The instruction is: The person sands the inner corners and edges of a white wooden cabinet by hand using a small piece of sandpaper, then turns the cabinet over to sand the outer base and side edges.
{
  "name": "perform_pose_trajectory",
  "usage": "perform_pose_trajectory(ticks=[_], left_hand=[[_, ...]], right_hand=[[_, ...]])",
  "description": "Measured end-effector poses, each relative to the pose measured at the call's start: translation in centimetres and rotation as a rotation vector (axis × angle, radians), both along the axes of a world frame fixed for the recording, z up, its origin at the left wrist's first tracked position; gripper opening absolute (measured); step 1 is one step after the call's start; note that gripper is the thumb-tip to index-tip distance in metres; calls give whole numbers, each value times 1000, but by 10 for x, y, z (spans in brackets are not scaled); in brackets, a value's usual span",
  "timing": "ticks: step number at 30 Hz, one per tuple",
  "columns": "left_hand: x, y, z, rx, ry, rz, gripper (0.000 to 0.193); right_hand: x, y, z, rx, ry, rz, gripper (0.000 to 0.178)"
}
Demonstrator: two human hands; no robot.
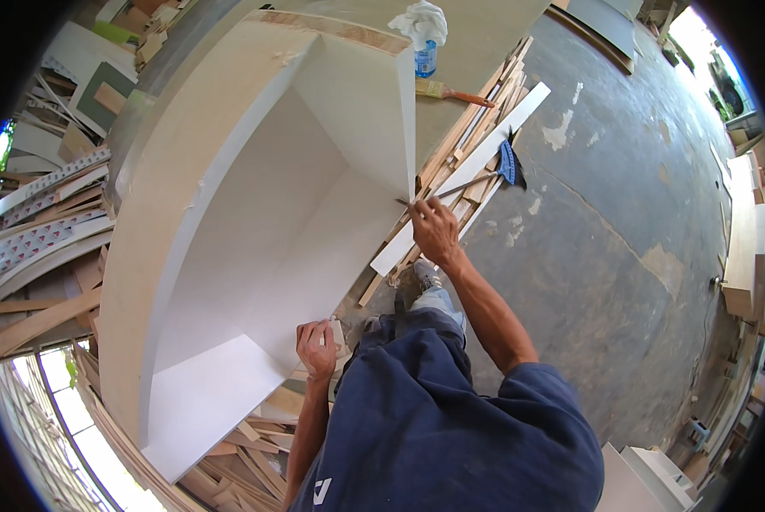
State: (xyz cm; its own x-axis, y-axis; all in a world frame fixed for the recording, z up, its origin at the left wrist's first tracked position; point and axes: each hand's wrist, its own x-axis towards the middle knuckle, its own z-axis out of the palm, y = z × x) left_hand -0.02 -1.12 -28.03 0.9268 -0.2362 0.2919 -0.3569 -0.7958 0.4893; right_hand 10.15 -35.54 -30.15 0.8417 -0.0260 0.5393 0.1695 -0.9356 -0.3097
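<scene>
A large open cabinet box (255, 205), white inside with pale wood outer edges, fills the left and middle of the view. My left hand (316, 348) is curled over its near edge, fingers bent; a small beige piece (341, 339) shows beside the fingertips. At the cabinet's right corner, my right hand (434, 229) is closed in a pinch. A thin dark tip pokes out by its fingers, too small to name. Right behind that corner lie a broom (507, 164) with a blue head and several long wood strips (476, 145).
Behind the cabinet stand a blue bottle (426, 60) topped by a white cloth (421, 23) and a paintbrush (455, 94) with an orange handle. Wood offcuts (50, 307) pile up at left, with more scraps (237, 461) below the cabinet. Grey concrete floor (604, 256) spreads to the right.
</scene>
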Motion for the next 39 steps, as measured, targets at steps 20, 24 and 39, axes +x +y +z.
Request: perform_pose_trajectory(ticks=[20, 24, 39], left_hand=[[4, -2, 4, 3, 11, -4, 7], [3, 2, 0, 25, 7, -9, 7], [2, -1, -1, 4, 10, 6, 9]], right_hand=[[-14, 44, -35, 347, -121, -173, 15], [-34, 46, -32, 271, -114, 125, 22], [-19, 36, -18, 99, -44, -9, 23]])
